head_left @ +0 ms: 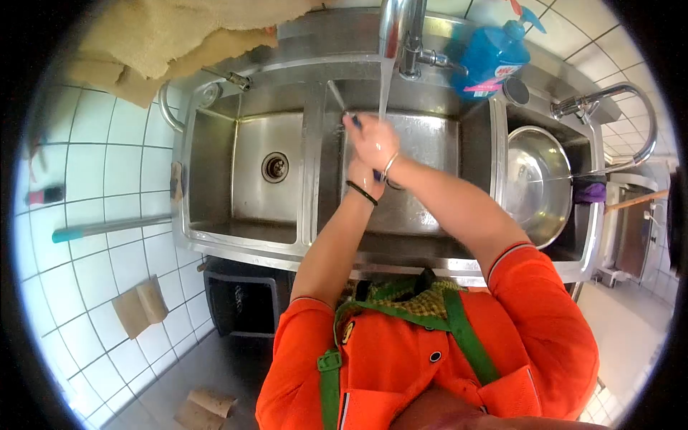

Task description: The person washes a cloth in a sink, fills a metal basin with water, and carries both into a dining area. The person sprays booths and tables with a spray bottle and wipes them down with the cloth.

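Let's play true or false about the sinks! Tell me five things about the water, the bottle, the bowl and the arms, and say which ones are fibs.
1. Water is running from the middle tap. True.
2. The pump bottle is yellow. False: it is blue.
3. The left hand and the right hand are close together over the middle basin. True.
4. The round metal bowl is in the left basin. False: it is in the right basin.
5. There is a dark band on the left wrist. True.
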Available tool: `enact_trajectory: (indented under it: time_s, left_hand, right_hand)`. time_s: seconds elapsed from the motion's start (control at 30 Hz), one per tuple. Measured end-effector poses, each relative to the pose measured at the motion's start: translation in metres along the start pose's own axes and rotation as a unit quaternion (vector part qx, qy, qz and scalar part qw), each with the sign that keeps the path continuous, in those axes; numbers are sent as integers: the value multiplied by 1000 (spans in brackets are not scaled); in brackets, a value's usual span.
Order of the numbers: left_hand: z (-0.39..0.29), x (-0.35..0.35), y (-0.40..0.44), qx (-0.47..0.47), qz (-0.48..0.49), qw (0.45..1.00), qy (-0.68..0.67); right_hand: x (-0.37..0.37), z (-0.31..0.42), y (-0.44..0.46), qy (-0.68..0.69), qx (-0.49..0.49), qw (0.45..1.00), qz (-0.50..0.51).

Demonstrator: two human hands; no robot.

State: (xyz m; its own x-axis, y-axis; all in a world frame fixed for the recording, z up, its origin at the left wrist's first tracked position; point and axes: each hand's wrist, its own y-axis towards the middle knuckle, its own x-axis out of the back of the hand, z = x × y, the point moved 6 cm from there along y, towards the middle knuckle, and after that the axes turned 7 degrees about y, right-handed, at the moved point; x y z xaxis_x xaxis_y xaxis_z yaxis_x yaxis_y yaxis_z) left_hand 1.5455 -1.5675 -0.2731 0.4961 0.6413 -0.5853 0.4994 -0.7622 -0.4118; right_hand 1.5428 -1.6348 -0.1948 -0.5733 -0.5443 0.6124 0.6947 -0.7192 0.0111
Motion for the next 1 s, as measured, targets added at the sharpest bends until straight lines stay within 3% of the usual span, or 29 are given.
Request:
enact_trajectory:
  time_s: [0.07, 0.2, 0.27, 0.3, 0.37, 0.4, 0.43, 0.5, 0.53, 0.57, 0.6, 0.63, 0.7, 0.73, 0.77, 0.83, 0.87, 0.9, 0.97, 1.0]
  left_hand:
    - [-5, -2, -3, 20, -24, 999, -10]
    - [-11, 6, -5, 49, -91, 994, 27]
    - [-13, 9, -4, 43, -97, 992, 61]
    - [-18, 15, -8, 21, -126, 987, 98]
    - [-32, 23, -11, -15, -153, 979, 131]
    - [-32, 32, -13, 10, -153, 970, 190]
    - [-27, 45, -12, 40, -154, 955, 249]
    - [-5, 78, 13, 77, -155, 939, 298]
    - [-27, 64, 16, -140, -116, 860, 478]
    - [-50, 27, 0, -344, -67, 705, 616]
    - [-61, 9, -6, -385, -76, 726, 565]
    - [-71, 6, -4, -386, -77, 725, 564]
    - [-74, 6, 15, -241, 24, 737, 631]
    - [-84, 4, 12, -140, -28, 755, 641]
    - [-86, 10, 15, -143, -27, 755, 639]
    - [-100, 11, 18, -193, -35, 707, 679]
    - [-108, -3, 1, -317, -75, 622, 712]
    - [-105, -11, -4, -317, -76, 622, 712]
    - [-89, -36, -7, -255, 110, 758, 590]
    - [-84, -27, 9, -185, 102, 805, 555]
  right_hand:
    - [-3, -5, 12, -15, 90, 994, -57]
    - [6, -12, 20, 18, 20, 1000, 2]
    - [1, 4, 13, -134, 257, 957, -30]
    - [4, -3, 11, -133, 259, 956, -33]
    - [23, -9, 14, -127, 76, 988, 39]
    - [30, -9, 13, -104, 32, 993, 49]
    - [28, -15, 15, -103, 34, 993, 48]
    - [10, -27, 21, 102, 8, 985, 140]
    - [2, -27, 17, 106, -49, 962, 246]
    - [1, -33, 17, 107, -47, 962, 245]
    - [1, -31, 15, 110, 32, 965, 235]
    - [3, -27, 12, 111, 109, 962, 225]
    - [29, -14, 13, 52, 95, 972, 210]
    - [42, -18, 17, -27, 96, 979, 177]
    - [53, -23, 20, -106, 95, 979, 143]
    - [62, -22, 21, -127, 103, 977, 134]
    - [60, -13, 16, -34, 101, 978, 180]
    - [56, -4, 10, 61, 98, 967, 226]
    - [50, 4, 10, 116, 120, 960, 224]
    - [50, 2, 12, 162, 84, 956, 229]
